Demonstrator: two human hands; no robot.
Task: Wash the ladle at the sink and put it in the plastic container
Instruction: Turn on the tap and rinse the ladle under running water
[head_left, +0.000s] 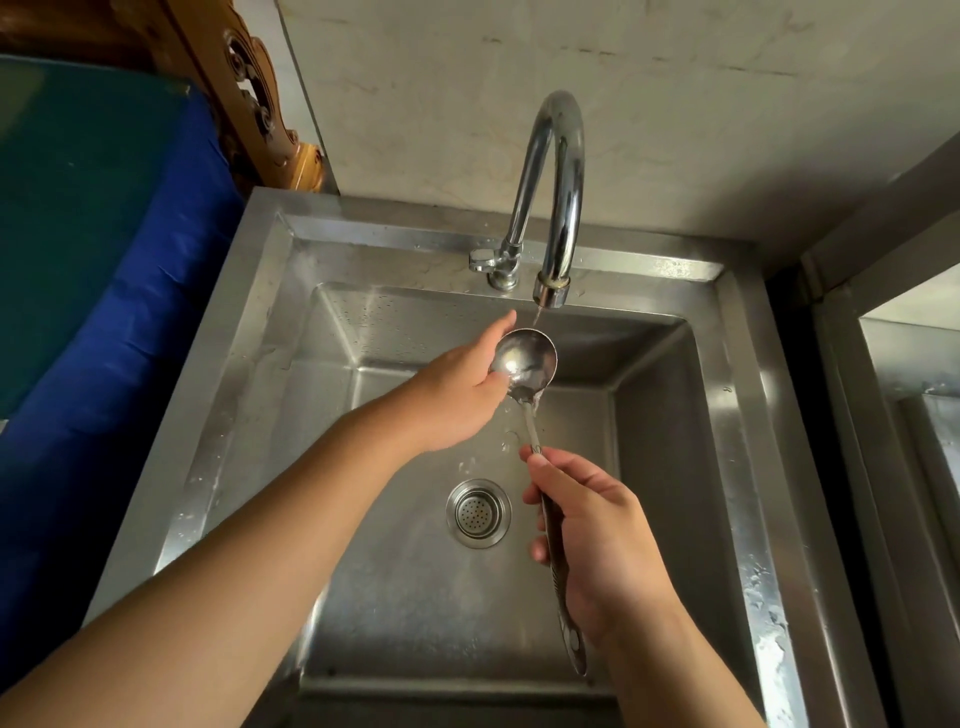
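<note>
A steel ladle (527, 364) is held over the steel sink (249, 332), its bowl right under the spout of the curved chrome faucet (556, 171). A thin stream of water runs into the bowl and spills down the handle. My right hand (597, 535) grips the ladle's handle near its middle. My left hand (462, 389) cups the bowl from the left, thumb and fingers on its rim and back. The plastic container is not in view.
A round drain strainer (478, 513) sits in the basin floor below the ladle. The faucet's lever (480, 258) is at the back rim. A blue and green covered surface (93, 249) lies left of the sink. Another steel unit (904, 415) stands at the right.
</note>
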